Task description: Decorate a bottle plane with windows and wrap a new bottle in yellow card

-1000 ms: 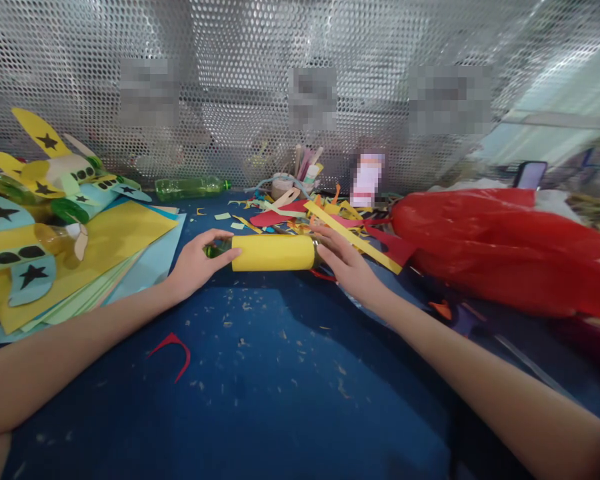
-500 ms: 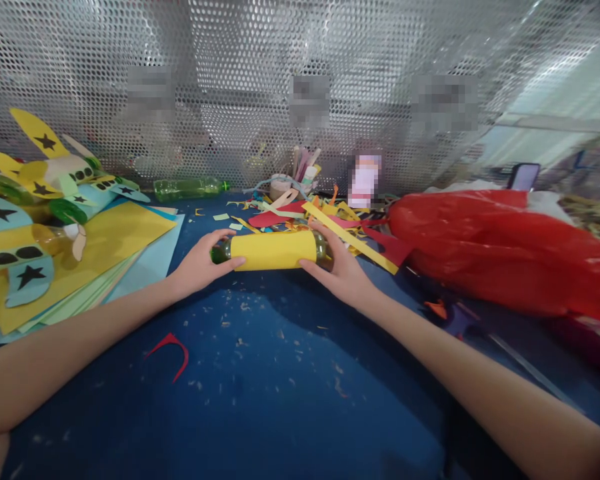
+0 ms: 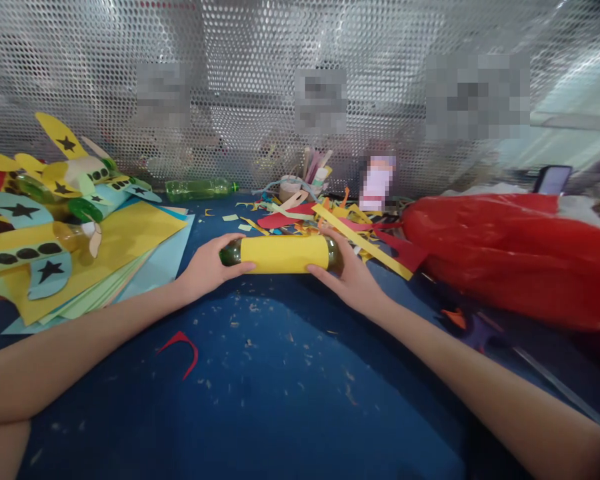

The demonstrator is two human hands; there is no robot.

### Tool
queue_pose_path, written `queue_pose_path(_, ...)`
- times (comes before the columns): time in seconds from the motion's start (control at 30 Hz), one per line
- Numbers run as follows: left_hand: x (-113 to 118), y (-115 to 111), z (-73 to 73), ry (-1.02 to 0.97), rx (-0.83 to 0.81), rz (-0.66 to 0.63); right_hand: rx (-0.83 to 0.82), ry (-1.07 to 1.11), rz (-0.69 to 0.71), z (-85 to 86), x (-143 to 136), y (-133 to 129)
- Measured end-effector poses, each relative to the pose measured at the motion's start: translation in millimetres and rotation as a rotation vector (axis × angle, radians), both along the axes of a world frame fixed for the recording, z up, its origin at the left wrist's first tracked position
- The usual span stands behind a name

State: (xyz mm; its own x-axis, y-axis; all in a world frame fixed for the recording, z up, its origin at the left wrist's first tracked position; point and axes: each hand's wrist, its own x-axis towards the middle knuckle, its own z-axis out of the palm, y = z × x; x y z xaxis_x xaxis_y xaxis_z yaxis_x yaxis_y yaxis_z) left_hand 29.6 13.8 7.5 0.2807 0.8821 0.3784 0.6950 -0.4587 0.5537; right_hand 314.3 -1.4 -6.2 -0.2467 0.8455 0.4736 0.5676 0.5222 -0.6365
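Both grips close on one green plastic bottle (image 3: 284, 254) wrapped in a yellow paper sleeve (image 3: 284, 255), lying sideways just above the blue tabletop (image 3: 280, 387). Left hand (image 3: 207, 269) clasps the cap end; right hand (image 3: 353, 280) cups the base, palm under, fingers curled over. It looks light and thin-walled, and the paper could slip, so the bare ends seem safest. Forearms reach forward, converging.
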Motion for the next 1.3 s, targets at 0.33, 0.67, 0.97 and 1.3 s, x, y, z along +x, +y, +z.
queue_pose_path(0.33, 0, -1, -1.6, 0.041, 0.040, 0.036, 0.013, -0.024, -0.008, -2.1, -3, 0)
queue_pose_path(0.67, 0, 0, -3.9, 0.027, 0.127, -0.034, 0.140, -0.115, -0.024, 3.0, -2, -2)
queue_pose_path(0.97, -2, -2, -9.3, 0.147, 0.353, -0.129, 0.340, -0.390, 0.008, 7.4, -3, -7)
queue_pose_path(1.3, 1, -6, -11.0, 0.311, 0.407, -0.185, 0.411, -0.621, 0.009, 7.8, -4, -9)
